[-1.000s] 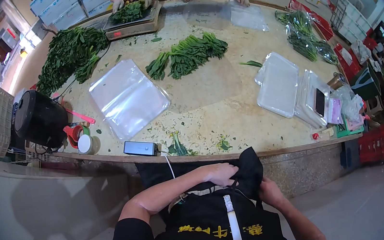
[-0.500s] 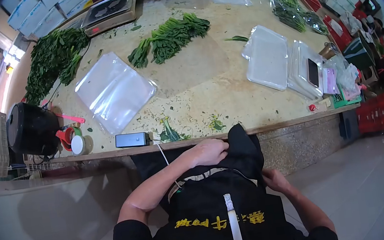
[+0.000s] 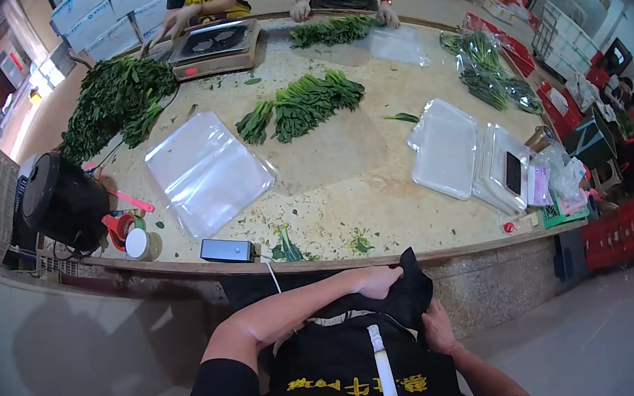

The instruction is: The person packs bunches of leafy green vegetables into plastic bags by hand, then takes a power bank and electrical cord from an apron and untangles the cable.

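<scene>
**Gripping black fabric (image 3: 414,295) at lower centre, two-handed**

Left hand (image 3: 378,281): fingers curled, looks closed on the fabric's upper edge; tips hidden. Right hand (image 3: 437,327): fingers partly bent against the fabric's right edge; can't tell if it's clamped. Fabric sits between them, just short of the table (image 3: 391,212). Two contact points probably keep the loose cloth controlled. Can't tell if it belongs to the apron (image 3: 322,361).

Outward: white cable (image 3: 271,272) runs from the blue-grey box (image 3: 227,250) on the near edge toward the left forearm; box likely parked there for cable reach. Clear bags (image 3: 210,180) lie flat left of centre, trays (image 3: 447,153) right of centre, presumably for easy reach. Loose greens (image 3: 309,107) mid-frame. Leafy pile (image 3: 111,97) upper left, beside the scale (image 3: 215,45), likely to shorten handling. Bagged greens (image 3: 486,67) upper right, maybe to separate them from loose ones.
</scene>
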Available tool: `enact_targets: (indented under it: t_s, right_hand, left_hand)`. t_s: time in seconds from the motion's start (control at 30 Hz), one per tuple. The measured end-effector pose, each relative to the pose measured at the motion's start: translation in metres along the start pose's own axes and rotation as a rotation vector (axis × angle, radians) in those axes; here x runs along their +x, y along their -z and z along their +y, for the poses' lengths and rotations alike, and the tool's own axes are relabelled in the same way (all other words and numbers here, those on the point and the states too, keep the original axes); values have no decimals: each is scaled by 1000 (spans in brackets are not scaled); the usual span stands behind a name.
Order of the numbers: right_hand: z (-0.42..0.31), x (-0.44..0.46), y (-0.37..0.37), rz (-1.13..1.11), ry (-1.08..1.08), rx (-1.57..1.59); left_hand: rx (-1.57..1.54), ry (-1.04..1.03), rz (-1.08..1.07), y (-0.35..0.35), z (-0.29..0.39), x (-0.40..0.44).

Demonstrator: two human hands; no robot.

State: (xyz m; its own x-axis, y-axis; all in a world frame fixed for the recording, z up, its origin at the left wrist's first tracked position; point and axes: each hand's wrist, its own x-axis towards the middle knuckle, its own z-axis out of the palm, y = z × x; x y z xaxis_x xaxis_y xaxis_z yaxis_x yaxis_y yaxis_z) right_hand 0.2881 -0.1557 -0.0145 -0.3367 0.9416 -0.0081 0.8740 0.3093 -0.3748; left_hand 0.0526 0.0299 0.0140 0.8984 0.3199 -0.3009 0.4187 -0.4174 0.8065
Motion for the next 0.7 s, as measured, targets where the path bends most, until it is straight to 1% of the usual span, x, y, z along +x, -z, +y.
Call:
enact_targets:
  t_s: [0.03, 0.1, 0.13, 0.17, 0.2, 0.23, 0.3, 0.33, 0.37, 0.4, 0.43, 0.47, 0.5, 0.53, 0.57, 0.6, 0.63, 0.67, 0.7]
  right_hand:
    - [0, 2, -3, 4, 8, -1]
    - [4, 0, -12, -78, 4, -263]
    - [8, -3, -20, -80, 24, -264]
    - [11, -6, -28, -135, -4, -364]
    - [14, -7, -34, -189, -30, -463]
    - [13, -10, -32, -193, -7, -458]
    - [11, -15, -24, -135, -47, -510]
    - [13, -17, -25, -194, -143, -435]
    - [16, -23, -30, -190, -124, -431]
    - [19, -28, -34, -129, -97, -452]
    - [23, -27, -38, -68, -66, -470]
    - [28, -26, -41, -62, -36, -462]
    - [31, -23, -41, -58, -134, -328]
    - [30, -17, -38, -60, -233, -195]
    - [27, -13, -36, 89, -168, -141]
    - [25, -8, -35, 89, -148, -137]
    - [25, -7, -33, 72, -157, 4]
    - [25, -6, -31, 56, -174, 144]
    - [25, -6, -31, 58, -178, 144]
  left_hand:
    - [-8, 4, 1, 0, 0, 2]
    - [-23, 12, 19, -8, -4, 12]
    - [-30, -21, 9, -12, -9, 17]
    - [-38, -48, 4, -14, -16, 21]
    - [-10, -8, -17, -7, -7, 18]
    - [-18, 9, -2, -9, -10, 23]
    - [38, -38, -16, -16, -15, 32]
    - [62, -32, -26, -17, -15, 31]
    - [85, -28, -35, -19, -13, 32]
    - [72, -79, 13, -29, -26, 41]
    - [31, -61, -38, -19, -16, 34]
    - [-14, -41, -88, -10, -6, 27]
    - [47, -109, -26, -22, -19, 35]
    - [0, -88, -83, -17, -18, 35]
    - [-48, -70, -141, -13, -17, 34]
    - [-30, -45, -118, -12, -17, 36]
    - [-33, -38, -107, -16, -21, 37]
    - [-99, -85, -100, -18, -24, 38]
    - [-161, -137, -101, -21, -31, 41]
